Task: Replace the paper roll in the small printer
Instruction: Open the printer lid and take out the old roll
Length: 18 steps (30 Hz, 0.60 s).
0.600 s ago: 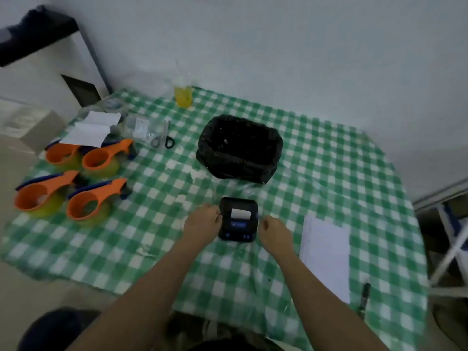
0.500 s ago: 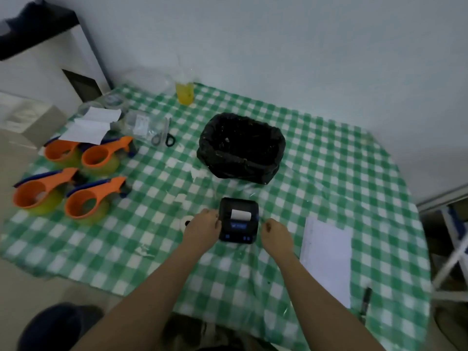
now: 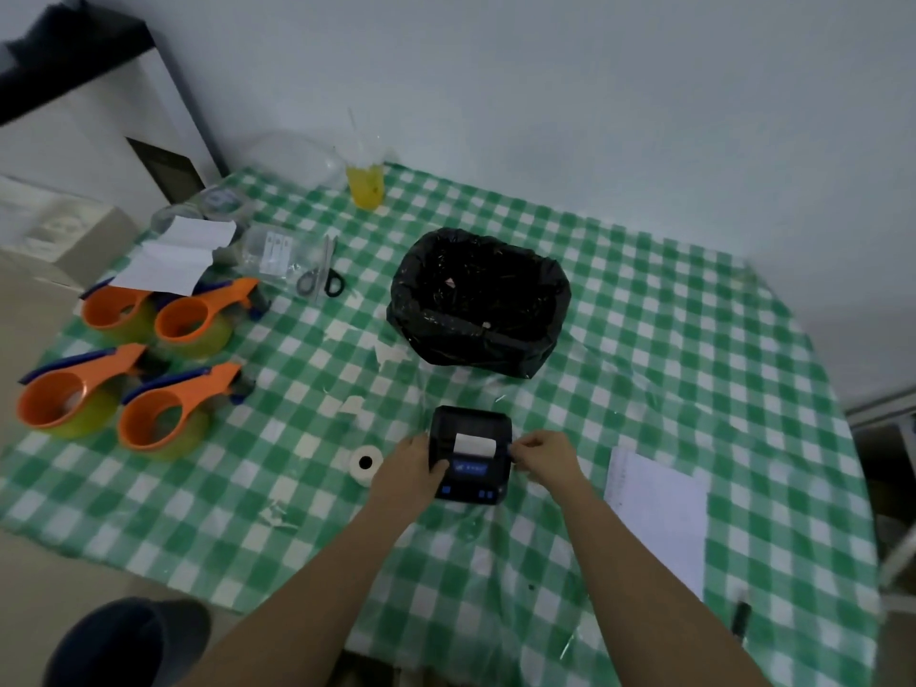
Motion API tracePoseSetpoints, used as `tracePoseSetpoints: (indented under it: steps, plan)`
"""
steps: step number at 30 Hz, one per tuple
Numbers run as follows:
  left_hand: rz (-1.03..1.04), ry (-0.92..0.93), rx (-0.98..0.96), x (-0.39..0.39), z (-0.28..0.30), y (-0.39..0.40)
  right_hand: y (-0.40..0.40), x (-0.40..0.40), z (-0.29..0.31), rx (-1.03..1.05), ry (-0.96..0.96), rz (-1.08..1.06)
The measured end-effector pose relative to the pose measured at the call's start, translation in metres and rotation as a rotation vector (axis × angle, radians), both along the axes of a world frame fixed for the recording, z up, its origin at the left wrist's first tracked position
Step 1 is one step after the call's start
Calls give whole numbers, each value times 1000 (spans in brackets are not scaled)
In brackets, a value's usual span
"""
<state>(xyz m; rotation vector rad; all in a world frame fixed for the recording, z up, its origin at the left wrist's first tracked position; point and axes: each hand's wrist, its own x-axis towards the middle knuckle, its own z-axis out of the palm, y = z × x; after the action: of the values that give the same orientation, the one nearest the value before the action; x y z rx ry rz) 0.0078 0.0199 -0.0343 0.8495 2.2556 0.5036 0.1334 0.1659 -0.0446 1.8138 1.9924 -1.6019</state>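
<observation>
The small black printer sits on the green checked tablecloth near the table's front middle, with a white strip of paper showing in its top slot. My left hand grips the printer's left side, thumb on its front face. On the other side, my right hand presses pinched fingertips against the printer's right edge. A white paper roll lies on the cloth just left of my left hand, its hollow core facing up.
A bin lined with a black bag stands behind the printer. Several orange tape dispensers lie at the left, with scissors, plastic bags and a yellow drink cup behind. White paper and a pen lie at right.
My left hand slid right onto the printer's side, uncovering the paper roll on the cloth. My right hand moved in from beside the printer to touch its right edge.
</observation>
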Motion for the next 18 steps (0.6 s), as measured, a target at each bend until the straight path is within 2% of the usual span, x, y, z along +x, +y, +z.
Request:
tracePoseSetpoints:
  steps: [11,18]
  plan:
    - [67,-104,0,-5,-10,8,9,-2,-1,-186,28,-130]
    - [113,-154,-7,-8,-10,10,21,-8,7,-286,-31,-54]
